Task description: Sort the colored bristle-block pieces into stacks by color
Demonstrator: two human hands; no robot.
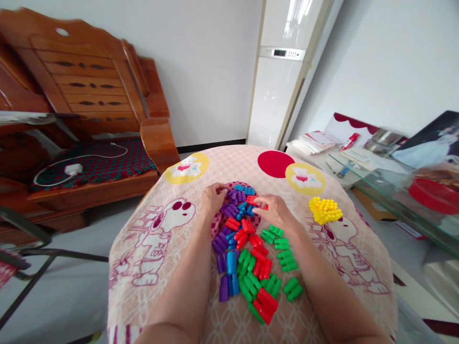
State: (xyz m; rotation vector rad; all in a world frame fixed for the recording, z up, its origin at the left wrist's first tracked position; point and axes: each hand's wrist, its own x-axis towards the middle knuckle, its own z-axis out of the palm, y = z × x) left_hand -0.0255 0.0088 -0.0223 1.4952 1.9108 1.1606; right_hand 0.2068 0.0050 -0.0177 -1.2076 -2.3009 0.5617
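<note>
My left hand (214,197) is at the far left side of a pile of plastic building blocks, fingers curled in beside purple blocks (230,210). Whatever lies between its fingertips is hidden. Across the pile, my right hand (274,209) has finger and thumb around a red block (251,199), partly covered by the fingers. Blue blocks (244,190) lie between and beyond the hands. Nearer to me are more red blocks (261,255), green blocks (251,284) and a blue block (232,262), lying loose between my forearms.
The round table wears a patterned cloth (150,272). Yellow blocks (325,210) stand grouped at its right. A wooden bench (93,95) is at left, a white floor-standing unit (278,81) behind. A glass shelf (387,184) with a red bowl (435,195) flanks the right side.
</note>
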